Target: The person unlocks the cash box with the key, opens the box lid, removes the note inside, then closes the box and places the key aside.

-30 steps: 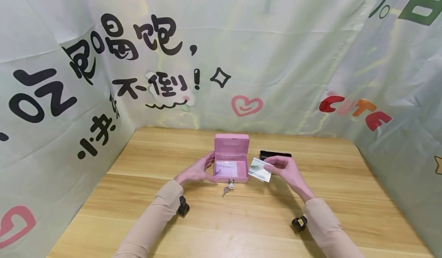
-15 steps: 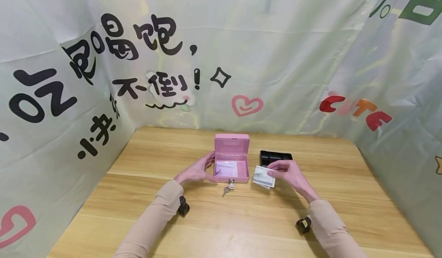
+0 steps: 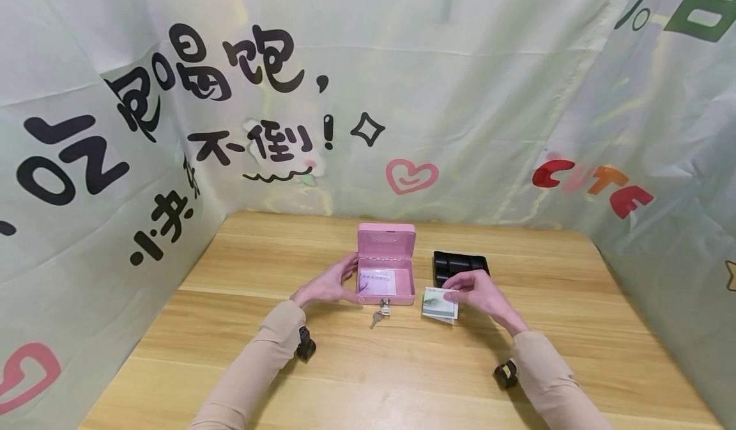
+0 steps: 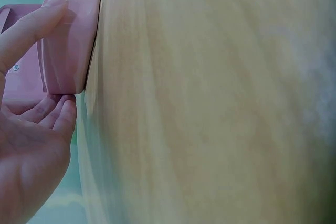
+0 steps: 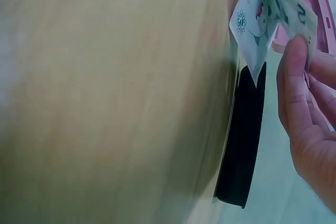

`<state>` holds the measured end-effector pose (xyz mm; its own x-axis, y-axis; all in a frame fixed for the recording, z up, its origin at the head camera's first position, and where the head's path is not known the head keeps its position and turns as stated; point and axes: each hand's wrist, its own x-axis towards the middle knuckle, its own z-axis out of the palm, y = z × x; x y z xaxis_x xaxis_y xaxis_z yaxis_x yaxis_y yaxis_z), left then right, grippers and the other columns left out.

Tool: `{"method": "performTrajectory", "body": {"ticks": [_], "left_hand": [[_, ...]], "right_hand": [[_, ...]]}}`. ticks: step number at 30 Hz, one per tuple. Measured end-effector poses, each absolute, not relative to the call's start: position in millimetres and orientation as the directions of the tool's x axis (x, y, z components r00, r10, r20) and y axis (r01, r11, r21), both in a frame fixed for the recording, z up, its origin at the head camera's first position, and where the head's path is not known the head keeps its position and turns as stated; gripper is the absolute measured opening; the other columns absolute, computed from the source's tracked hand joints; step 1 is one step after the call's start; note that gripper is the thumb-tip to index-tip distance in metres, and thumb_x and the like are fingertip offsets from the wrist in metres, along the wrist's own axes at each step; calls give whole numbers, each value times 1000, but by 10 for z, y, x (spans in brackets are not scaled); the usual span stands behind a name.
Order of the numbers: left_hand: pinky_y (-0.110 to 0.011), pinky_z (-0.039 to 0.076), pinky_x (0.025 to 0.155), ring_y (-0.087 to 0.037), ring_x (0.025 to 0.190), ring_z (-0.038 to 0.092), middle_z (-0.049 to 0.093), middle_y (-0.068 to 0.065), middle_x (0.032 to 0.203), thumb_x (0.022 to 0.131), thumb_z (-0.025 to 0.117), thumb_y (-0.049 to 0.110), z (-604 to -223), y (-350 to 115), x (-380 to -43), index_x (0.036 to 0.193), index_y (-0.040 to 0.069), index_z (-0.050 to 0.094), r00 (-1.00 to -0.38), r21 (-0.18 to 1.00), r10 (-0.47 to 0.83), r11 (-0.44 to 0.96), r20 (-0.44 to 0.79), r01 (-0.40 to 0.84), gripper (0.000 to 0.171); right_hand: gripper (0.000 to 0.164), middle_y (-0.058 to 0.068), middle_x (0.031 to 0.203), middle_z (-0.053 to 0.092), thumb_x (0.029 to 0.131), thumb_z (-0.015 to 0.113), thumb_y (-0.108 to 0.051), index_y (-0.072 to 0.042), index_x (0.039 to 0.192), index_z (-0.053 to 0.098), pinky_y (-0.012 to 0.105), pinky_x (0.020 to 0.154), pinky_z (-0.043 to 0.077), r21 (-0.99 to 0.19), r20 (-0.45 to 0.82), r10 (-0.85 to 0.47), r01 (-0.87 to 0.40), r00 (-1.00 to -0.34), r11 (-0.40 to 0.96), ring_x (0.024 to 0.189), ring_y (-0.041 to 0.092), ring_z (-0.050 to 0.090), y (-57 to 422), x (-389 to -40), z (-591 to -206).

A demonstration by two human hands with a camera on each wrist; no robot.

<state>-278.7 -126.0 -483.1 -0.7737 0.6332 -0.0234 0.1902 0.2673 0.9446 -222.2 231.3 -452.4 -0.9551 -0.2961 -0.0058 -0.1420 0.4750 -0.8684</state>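
Observation:
My left hand [image 3: 329, 285] holds the pink cash box [image 3: 385, 243] at its left side, thumb on the front and fingers along the side; the left wrist view shows the thumb [image 4: 44, 20] against the pink metal. The box's lid is raised, and a pale purplish paper [image 3: 377, 282] lies inside. To the right of the box, my right hand [image 3: 483, 297] pinches a folded greenish banknote [image 3: 439, 305] between thumb and fingers, above the table. Its folded halves spread apart in the right wrist view, where the banknote [image 5: 248, 27] hangs near the fingertips.
A black wallet [image 3: 450, 265] lies behind the right hand, partly covered by it. From the box's front hang a padlock [image 3: 386, 310] and keys [image 3: 376, 319]. The wooden table [image 3: 356, 379] meets printed cloth walls [image 3: 483, 110] at the back and sides.
My right hand has drawn the banknote away from the box, rightward and toward me, uncovering more of the wallet. The left hand and box have stayed put.

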Motion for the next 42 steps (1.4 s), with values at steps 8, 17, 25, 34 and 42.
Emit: {"method": "performTrajectory", "body": {"ticks": [8,17,25,34,42], "left_hand": [[-51,17,131,-41,155,19,14,-23,168,73,82,-4,-4836,-1258,-2792,160,-1,7,-775,944,631,274,-30,186,115],[-52,17,131,-42,155,18,13,-24,168,73,81,-4,-4845,-1264,-2798,160,-3,6,-771,947,637,263,-26,185,114],[-52,17,131,-42,155,18,13,-24,168,74,82,-3,-4863,-1271,-2812,160,-2,6,-769,943,639,268,-22,196,114],[-51,17,131,-42,155,18,13,-24,168,74,82,-3,-4846,-1264,-2802,160,-3,6,-772,943,635,271,-24,194,114],[-50,17,131,-40,156,17,12,-22,168,74,81,-3,-4847,-1261,-2805,160,-2,5,-777,941,628,285,-42,180,115]], "right_hand": [[21,17,86,75,84,78,-7,6,100,74,17,63,55,-820,15,-304,-185,-953,542,72,5,64,2296,-2278,-4557],[17,15,85,76,81,79,-4,5,96,75,16,64,52,-771,20,-323,-221,-946,597,74,8,64,2270,-2315,-4570],[15,13,86,77,80,80,-5,3,93,76,17,67,51,-737,25,-330,-241,-944,632,77,12,65,2260,-2343,-4592],[16,12,89,78,80,81,-7,0,93,77,18,69,51,-710,14,-333,-244,-943,661,79,11,65,2266,-2357,-4608],[17,14,90,78,81,80,-7,2,94,76,18,69,52,-707,5,-356,-255,-934,659,81,11,67,2266,-2360,-4619]]}}
